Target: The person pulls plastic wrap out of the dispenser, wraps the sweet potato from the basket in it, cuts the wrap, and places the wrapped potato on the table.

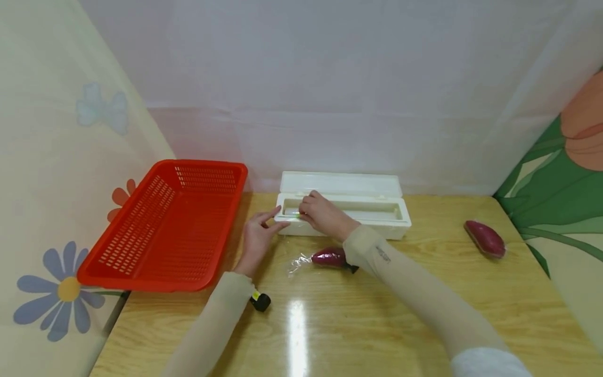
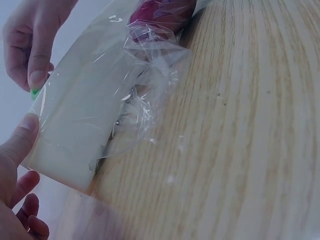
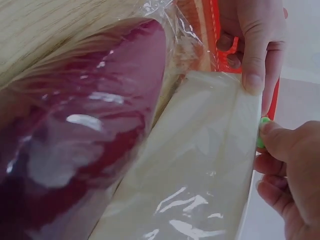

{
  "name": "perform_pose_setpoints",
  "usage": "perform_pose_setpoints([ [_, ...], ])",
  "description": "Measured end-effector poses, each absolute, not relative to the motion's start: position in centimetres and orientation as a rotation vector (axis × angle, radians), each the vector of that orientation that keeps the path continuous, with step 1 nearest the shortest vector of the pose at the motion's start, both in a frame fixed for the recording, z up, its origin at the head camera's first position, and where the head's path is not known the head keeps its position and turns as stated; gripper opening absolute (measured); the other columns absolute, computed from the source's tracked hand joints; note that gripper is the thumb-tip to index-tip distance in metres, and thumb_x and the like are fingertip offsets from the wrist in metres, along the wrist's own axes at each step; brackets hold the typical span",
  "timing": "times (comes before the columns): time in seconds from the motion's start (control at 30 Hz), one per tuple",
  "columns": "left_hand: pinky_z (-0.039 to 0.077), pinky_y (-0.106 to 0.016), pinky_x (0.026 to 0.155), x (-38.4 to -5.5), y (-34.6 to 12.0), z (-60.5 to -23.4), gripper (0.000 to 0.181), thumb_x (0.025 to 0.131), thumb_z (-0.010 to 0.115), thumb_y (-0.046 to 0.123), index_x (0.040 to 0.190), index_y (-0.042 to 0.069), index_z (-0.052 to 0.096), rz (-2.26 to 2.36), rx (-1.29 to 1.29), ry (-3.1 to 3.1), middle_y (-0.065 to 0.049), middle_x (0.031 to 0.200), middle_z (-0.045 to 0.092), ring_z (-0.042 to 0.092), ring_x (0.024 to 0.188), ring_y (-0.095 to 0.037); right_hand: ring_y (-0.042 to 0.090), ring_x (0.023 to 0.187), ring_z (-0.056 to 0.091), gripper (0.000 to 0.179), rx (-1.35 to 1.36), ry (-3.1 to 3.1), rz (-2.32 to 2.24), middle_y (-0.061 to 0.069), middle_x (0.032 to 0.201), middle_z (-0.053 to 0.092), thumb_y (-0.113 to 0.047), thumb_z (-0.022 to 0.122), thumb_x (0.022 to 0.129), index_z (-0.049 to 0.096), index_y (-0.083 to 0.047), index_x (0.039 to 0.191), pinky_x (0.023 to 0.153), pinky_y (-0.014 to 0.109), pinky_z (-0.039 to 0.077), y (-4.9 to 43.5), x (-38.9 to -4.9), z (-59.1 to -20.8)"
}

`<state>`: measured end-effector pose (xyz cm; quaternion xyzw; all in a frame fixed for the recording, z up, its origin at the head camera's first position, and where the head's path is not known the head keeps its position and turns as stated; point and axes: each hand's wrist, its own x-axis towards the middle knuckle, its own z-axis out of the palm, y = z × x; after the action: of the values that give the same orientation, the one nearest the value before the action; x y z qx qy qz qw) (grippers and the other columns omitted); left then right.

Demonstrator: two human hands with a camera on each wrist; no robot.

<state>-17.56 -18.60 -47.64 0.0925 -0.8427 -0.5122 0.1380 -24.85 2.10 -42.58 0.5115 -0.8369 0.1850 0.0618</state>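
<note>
A long white cling film box stands with its lid raised at the back. At its left end my left hand grips the front edge, thumb on the film-covered front face. Close beside it, my right hand pinches a small green slider on the box's upper edge. Clear film hangs down the front of the box. Before the box lies a purple eggplant in film, with a crumpled film end; the right sleeve overlaps its dark end.
A red plastic basket stands on the left of the wooden table. Another purple oblong piece in shiny film lies at the far right. A small black object shows by the left wrist. A pale cloth hangs behind.
</note>
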Motion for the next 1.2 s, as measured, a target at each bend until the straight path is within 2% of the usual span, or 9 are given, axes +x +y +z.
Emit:
perform_pose_setpoints([
  [0.33,0.038,-0.019,0.058,-17.5,-18.5,-48.0,0.049,0.081,0.091,0.021,0.127,0.013,0.075,-1.528,0.244,-2.416,-0.012,0.107,0.071,0.047,0.074,-0.018,0.023,0.095,0.056,0.01,1.531,-2.557,0.598,0.005,0.093,0.067,-0.011,0.065,0.102,0.072,-0.004,0.1,0.09,0.038,0.05,7.0,-25.1,-42.9],
  [0.6,0.036,-0.02,0.056,-17.5,-18.7,-47.9,0.049,0.082,0.091,0.021,0.128,0.013,0.075,-1.551,0.268,-2.4,-0.009,0.096,0.064,0.046,0.075,-0.019,0.023,0.094,0.057,0.007,1.461,-2.574,0.633,0.004,0.094,0.069,-0.01,0.071,0.098,0.074,-0.004,0.101,0.089,0.04,0.052,12.4,-25.3,-43.2],
  [0.9,0.038,-0.02,0.056,-17.4,-18.7,-48.0,0.049,0.082,0.09,0.02,0.128,0.013,0.074,-1.55,0.259,-2.42,-0.011,0.099,0.066,0.047,0.074,-0.018,0.024,0.091,0.06,0.005,1.383,-2.569,0.6,0.005,0.094,0.071,-0.006,0.075,0.094,0.075,-0.003,0.099,0.085,0.042,0.054,17.6,-25.3,-43.9],
  [1.03,0.037,-0.021,0.056,-17.2,-18.7,-47.9,0.049,0.082,0.091,0.02,0.128,0.014,0.075,-1.561,0.273,-2.415,-0.011,0.095,0.063,0.047,0.075,-0.019,0.023,0.089,0.061,0.005,1.355,-2.551,0.596,0.006,0.092,0.071,-0.003,0.077,0.091,0.076,-0.003,0.097,0.082,0.042,0.054,19.7,-25.1,-44.0],
  [1.2,0.035,-0.02,0.053,-17.4,-18.6,-47.5,0.048,0.084,0.09,0.022,0.129,0.015,0.075,-1.557,0.262,-2.433,-0.01,0.099,0.065,0.047,0.073,-0.02,0.026,0.091,0.061,0.006,1.322,-2.572,0.556,0.007,0.092,0.071,-0.002,0.078,0.091,0.077,-0.002,0.096,0.082,0.043,0.055,21.1,-24.9,-43.7],
])
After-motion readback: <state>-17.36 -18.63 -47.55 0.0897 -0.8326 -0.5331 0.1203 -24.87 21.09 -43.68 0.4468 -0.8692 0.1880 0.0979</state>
